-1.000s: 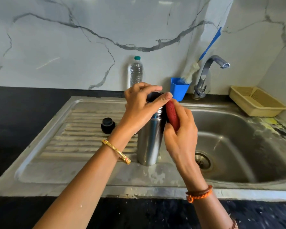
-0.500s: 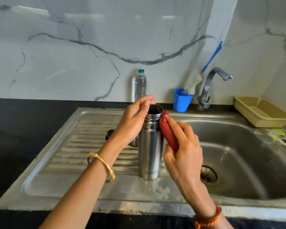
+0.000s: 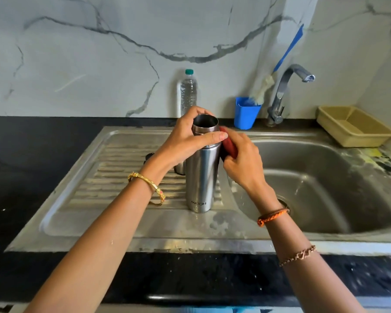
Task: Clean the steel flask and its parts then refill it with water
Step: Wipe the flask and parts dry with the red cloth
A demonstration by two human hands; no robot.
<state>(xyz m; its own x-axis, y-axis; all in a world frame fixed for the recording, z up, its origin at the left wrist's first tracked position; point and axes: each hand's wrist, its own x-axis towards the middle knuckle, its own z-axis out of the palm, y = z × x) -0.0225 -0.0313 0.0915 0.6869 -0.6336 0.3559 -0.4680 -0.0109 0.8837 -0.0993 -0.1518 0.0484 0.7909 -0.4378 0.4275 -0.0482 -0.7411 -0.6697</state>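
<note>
The upright cylindrical steel flask [image 3: 199, 177] stands between both hands, left hand [image 3: 185, 141] gripping its neck, right hand [image 3: 242, 159] pressing a red scrub pad [image 3: 229, 145] against its right side.

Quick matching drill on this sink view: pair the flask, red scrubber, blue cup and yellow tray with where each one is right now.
Things:
1. flask
2. red scrubber
3. blue cup
4. yellow tray

Places:
A. on the counter beside the tap, holding a brush
B. at the far right, by the wall
C. upright on the drainboard, its neck gripped by the left hand
D. held in the right hand against the flask's side

Pairs: 1-C, 2-D, 3-A, 4-B
</note>
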